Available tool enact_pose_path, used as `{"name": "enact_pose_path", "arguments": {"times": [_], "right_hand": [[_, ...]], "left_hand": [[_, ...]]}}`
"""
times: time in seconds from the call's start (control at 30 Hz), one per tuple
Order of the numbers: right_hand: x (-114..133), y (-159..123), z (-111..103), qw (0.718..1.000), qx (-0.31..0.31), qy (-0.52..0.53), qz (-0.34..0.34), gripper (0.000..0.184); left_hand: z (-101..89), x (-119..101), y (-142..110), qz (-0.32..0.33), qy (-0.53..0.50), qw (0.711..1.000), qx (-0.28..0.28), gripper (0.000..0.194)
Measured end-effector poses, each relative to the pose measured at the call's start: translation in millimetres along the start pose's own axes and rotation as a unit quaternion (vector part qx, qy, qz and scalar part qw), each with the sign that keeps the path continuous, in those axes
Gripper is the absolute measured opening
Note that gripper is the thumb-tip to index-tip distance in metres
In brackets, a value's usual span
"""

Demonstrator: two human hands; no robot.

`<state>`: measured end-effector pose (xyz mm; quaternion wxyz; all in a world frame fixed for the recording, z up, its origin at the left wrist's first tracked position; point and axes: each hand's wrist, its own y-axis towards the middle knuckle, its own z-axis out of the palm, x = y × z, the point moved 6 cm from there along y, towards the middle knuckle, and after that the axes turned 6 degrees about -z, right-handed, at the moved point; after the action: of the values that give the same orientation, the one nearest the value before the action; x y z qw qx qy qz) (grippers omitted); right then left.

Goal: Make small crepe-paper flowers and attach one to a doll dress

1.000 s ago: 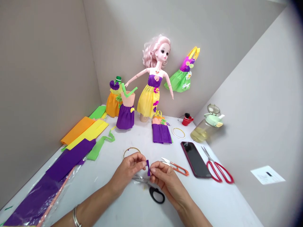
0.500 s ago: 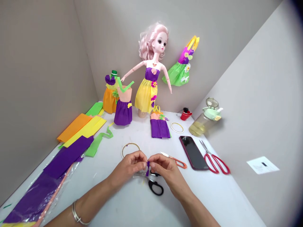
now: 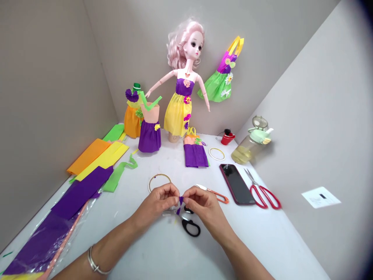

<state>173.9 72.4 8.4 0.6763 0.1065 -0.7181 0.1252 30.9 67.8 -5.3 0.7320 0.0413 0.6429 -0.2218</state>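
A small strip of purple crepe paper point(image 3: 179, 206) is pinched between my two hands, low in the middle of the view. My left hand point(image 3: 163, 200) grips its left side with thumb and forefinger. From the other side, my right hand point(image 3: 201, 201) pinches it the same way, and the strip's lower end hangs down. Black-handled scissors point(image 3: 191, 228) lie on the table just beneath, their blades partly hidden by my hands and the paper. Behind my left hand is a roll of tape point(image 3: 159, 175), and an orange craft knife point(image 3: 219, 195) lies behind my right.
Folded crepe paper point(image 3: 84, 192) in several colours lines the left side. A doll point(image 3: 184, 85) in a yellow skirt and small paper dresses point(image 3: 150, 134) stand at the back. A phone point(image 3: 236, 184), red-handled scissors point(image 3: 264, 194) and a bottle point(image 3: 247, 146) are on the right.
The view has shifted slightly, so everything sits a little higher and further left. The purple strip's lower end now slants to the left; both hands keep their pinch.
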Motion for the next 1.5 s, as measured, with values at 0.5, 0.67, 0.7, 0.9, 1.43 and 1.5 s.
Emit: {"name": "enact_pose_path", "arguments": {"times": [0.5, 0.67, 0.7, 0.9, 1.43, 1.5], "right_hand": [[-8.3, 1.6, -6.5, 0.995, -0.082, 0.043, 0.039, 0.016], [-12.6, 2.1, -7.4, 0.99, -0.084, 0.104, 0.043, 0.018], [-13.5, 2.2, -6.9, 0.988, -0.083, 0.121, 0.048, 0.019], [-19.5, 3.8, -3.0, 0.968, -0.061, 0.229, 0.08, 0.024], [-7.5, 0.4, -3.5, 0.996, -0.045, 0.06, 0.042, 0.015], [-4.6, 0.5, -1.9, 0.997, -0.042, 0.045, 0.04, 0.017]], "left_hand": [[-3.8, 12.0, 2.2, -0.009, -0.134, 0.99, -0.053, 0.008], [-5.3, 14.6, 3.3, -0.017, -0.204, 0.978, -0.046, 0.008], [-5.0, 15.3, 3.5, -0.021, -0.213, 0.976, -0.044, 0.008], [0.7, 19.1, 3.8, -0.042, -0.231, 0.972, -0.022, 0.006], [-2.4, 4.1, 0.9, -0.012, -0.16, 0.987, -0.018, 0.011], [-1.6, 3.3, 0.7, -0.016, -0.14, 0.99, -0.013, 0.011]]}}
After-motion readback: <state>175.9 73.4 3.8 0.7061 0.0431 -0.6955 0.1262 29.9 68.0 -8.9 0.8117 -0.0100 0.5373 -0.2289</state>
